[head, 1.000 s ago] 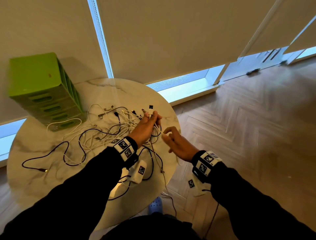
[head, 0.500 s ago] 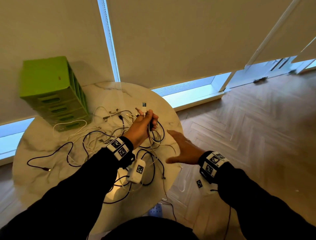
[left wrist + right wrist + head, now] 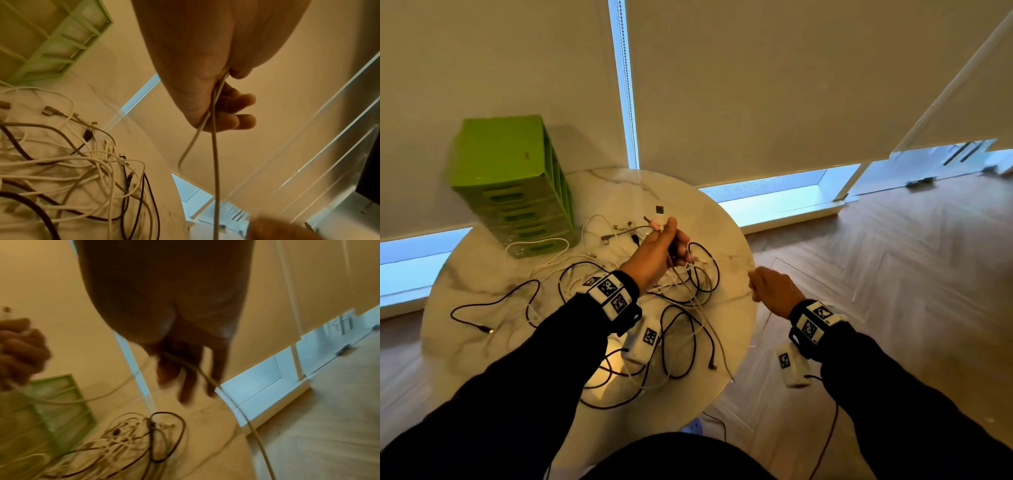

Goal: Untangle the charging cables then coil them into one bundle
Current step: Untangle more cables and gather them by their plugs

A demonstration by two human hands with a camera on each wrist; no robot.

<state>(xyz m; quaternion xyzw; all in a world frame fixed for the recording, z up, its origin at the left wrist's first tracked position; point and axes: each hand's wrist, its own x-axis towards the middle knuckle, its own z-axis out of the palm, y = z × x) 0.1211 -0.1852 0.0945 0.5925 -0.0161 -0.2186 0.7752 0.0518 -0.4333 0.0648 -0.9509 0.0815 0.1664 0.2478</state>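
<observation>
A tangle of white and black charging cables (image 3: 599,274) lies spread over the round marble table (image 3: 681,192). My left hand (image 3: 664,246) is raised above it and grips several cable ends, whose plugs stick up past the thumb. In the left wrist view two white cable strands (image 3: 215,162) hang from that fist (image 3: 205,84). My right hand (image 3: 768,287) is curled just off the table's right edge. In the blurred right wrist view a white cable (image 3: 207,378) runs through its fingers (image 3: 185,382) and trails down. More of the tangle (image 3: 144,434) lies below.
A green plastic drawer unit (image 3: 513,185) stands at the table's back left. One black cable (image 3: 493,305) stretches toward the left edge. Some loops hang over the near edge. Wooden floor (image 3: 893,274) lies to the right, window blinds behind.
My right hand was open beside the left hand; it has closed on a white cable and drawn away to the right. The left hand has lifted slightly with its cable ends.
</observation>
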